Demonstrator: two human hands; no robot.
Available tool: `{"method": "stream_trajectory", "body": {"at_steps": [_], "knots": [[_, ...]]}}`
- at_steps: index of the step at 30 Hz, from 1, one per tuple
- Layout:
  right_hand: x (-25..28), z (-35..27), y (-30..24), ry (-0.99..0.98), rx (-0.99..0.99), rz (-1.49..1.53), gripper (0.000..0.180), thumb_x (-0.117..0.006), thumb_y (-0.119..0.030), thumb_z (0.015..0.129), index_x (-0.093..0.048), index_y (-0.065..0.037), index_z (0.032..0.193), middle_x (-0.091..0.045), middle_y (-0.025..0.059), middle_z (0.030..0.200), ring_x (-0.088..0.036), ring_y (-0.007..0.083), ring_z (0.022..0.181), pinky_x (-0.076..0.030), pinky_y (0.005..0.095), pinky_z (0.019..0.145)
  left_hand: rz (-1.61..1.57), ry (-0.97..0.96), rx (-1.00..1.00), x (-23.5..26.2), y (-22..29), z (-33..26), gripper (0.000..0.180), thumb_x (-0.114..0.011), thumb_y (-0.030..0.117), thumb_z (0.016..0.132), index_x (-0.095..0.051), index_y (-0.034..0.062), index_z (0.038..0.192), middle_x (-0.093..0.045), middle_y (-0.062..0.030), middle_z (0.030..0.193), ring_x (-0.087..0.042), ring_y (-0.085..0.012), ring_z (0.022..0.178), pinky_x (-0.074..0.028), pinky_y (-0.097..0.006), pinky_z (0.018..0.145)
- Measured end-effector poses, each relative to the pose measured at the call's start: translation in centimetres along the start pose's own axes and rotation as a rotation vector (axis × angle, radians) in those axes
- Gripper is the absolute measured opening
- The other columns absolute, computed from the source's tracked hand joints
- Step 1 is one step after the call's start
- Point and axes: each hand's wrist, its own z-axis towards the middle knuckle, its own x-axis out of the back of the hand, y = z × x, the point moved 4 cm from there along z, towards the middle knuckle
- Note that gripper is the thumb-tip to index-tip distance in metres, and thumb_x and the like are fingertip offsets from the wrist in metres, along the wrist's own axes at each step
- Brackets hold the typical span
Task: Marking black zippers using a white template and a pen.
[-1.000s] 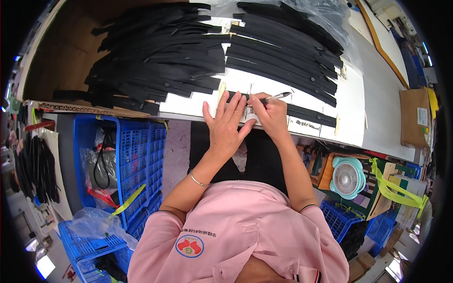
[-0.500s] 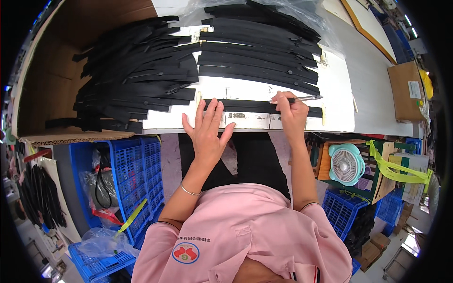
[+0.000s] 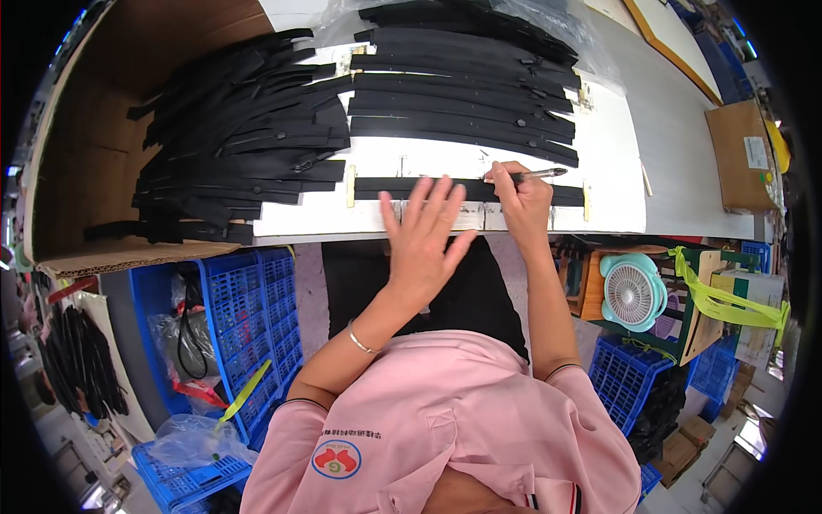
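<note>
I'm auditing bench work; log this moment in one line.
Left hand: spread, fingers over black strip | right hand: holding pen, tip near strip's far edge | strip: lying on white board

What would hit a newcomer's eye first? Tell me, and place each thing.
First, probably the black strips massed at the upper left and upper middle, over a white board. Next, near the board's front edge, the left hand spread over a single black strip, and the right hand with a pen in its grip. Then the turquoise fan at the right.
</note>
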Motion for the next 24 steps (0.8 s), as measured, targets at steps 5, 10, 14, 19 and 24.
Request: {"method": "stream_trajectory", "body": {"at_steps": [5,10,14,19,24], "knots": [[-0.1,0.0,0.1,0.015,0.026,-0.037,0.024,-0.069,-0.016,0.097,-0.074,0.002,0.082,-0.073,0.0071,0.072,-0.064,0.0135,0.055,-0.046,0.0276,0.052,0.012,-0.044,-0.009,-1.5,1.1,0.9,0.049,-0.076,0.027,0.090,-0.066,0.0086,0.135,-0.058,-0.0065,0.144,-0.051,-0.0285,0.132,-0.015,-0.062,0.119],[-0.1,0.0,-0.1,0.046,0.138,-0.053,0.021,-0.070,-0.016,0.095,-0.074,0.001,0.083,-0.071,0.0081,0.068,-0.063,0.0144,0.054,-0.046,0.0284,0.052,0.026,-0.024,-0.009,-1.8,1.0,0.8,0.043,-0.076,0.025,0.090,-0.069,0.0084,0.130,-0.060,-0.0061,0.141,-0.052,-0.0276,0.131,-0.016,-0.060,0.118],[0.5,-0.4,0.3,0.001,0.029,0.068,0.020,-0.071,-0.014,0.094,-0.074,0.001,0.081,-0.070,0.0090,0.067,-0.063,0.0147,0.054,-0.046,0.0286,0.052,0.037,-0.011,-0.015,-1.8,1.0,0.8,0.043,-0.076,0.025,0.089,-0.070,0.0084,0.128,-0.060,-0.0057,0.140,-0.052,-0.0266,0.131,-0.017,-0.061,0.118],[0.3,-0.4,0.3,-0.076,0.066,0.035,0.019,-0.072,-0.013,0.091,-0.074,0.001,0.078,-0.068,0.0087,0.062,-0.064,0.0163,0.054,-0.046,0.0297,0.053,0.050,0.004,-0.024,-2.0,1.0,0.7,0.042,-0.076,0.026,0.089,-0.070,0.0082,0.126,-0.060,-0.0055,0.139,-0.052,-0.0256,0.131,-0.019,-0.063,0.117],[0.3,-0.4,0.0,-0.065,0.163,-0.032,0.020,-0.071,-0.013,0.090,-0.073,-0.001,0.075,-0.067,0.0084,0.062,-0.062,0.0218,0.053,-0.046,0.0330,0.052,0.058,0.010,-0.032,-2.1,1.0,0.8,0.042,-0.076,0.025,0.088,-0.071,0.0087,0.126,-0.060,-0.0051,0.138,-0.052,-0.0253,0.130,-0.019,-0.063,0.117]]}}
